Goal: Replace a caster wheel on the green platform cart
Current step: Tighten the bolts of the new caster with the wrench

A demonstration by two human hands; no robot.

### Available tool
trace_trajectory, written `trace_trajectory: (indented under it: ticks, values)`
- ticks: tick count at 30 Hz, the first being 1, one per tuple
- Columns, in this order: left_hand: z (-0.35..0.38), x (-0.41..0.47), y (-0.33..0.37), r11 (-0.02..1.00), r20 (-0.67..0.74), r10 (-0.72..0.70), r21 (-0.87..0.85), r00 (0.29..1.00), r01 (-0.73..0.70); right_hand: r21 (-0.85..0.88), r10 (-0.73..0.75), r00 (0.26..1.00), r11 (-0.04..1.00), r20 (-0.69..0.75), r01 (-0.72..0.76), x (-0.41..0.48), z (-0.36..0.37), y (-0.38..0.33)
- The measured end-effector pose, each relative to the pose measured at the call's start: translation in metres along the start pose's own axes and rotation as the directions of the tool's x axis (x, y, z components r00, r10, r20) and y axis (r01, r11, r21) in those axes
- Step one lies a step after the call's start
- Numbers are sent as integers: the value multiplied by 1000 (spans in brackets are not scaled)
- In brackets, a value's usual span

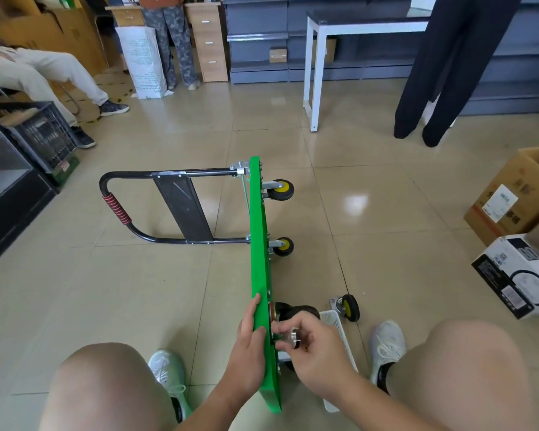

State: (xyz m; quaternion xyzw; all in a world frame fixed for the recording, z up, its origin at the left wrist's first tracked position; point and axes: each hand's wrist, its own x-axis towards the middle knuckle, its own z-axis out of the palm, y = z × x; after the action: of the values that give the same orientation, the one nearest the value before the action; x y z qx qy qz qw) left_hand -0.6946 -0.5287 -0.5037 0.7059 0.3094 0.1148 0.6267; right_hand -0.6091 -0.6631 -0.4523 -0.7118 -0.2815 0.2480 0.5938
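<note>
The green platform cart [260, 244] stands on its long edge on the floor, its black folding handle [143, 206] lying flat to the left. Two yellow-hubbed casters [281, 190] [283, 246] stick out on its right face. My left hand [250, 334] grips the deck's near edge, thumb on top. My right hand [308, 343] pinches a small silver metal fitting [293, 335] against the underside, beside a black caster [296, 312]. A loose caster [349, 307] with a yellow hub lies on the floor to the right.
A white plastic basket [335, 318] lies under my right arm. Cardboard boxes [517, 194] [517, 275] sit at the right. A black crate [41, 132] and cabinet are at the left. People sit and stand at the back, near a white-framed table [315, 73].
</note>
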Motion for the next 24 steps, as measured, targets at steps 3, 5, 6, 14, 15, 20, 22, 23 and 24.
trace_trajectory:
  ticks: [3,5,6,14,15,20,22,23,24]
  values:
    - [0,-1,1,1000,16,-2,10,1000,2,9,-23,1000,1000,13,23,-1,1,2]
    - [0,-1,1,1000,17,-5,7,1000,5,2,-32,999,999,1,32,-3,1,3]
    - [0,-1,2,1000,14,-5,8,1000,5,-5,-36,999,999,-3,36,-4,0,3]
    - [0,-1,3,999,25,20,39,999,-21,22,-24,998,999,-62,26,-6,1,4]
    - [0,-2,2,999,24,13,32,1000,-14,18,-30,998,999,-53,31,-6,2,4]
    - [0,-2,1,1000,19,11,11,1000,-11,-5,-13,1000,1000,18,13,0,4,11]
    - [1,-2,0,1000,15,-1,5,1000,1,-12,-7,1000,1000,27,8,2,4,14]
    - [1,-2,0,1000,13,-4,2,1000,4,-13,-10,1000,1000,26,10,2,4,15]
    - [0,-1,-1,1000,11,-9,-2,1000,9,-21,-11,1000,1000,29,11,4,4,15]
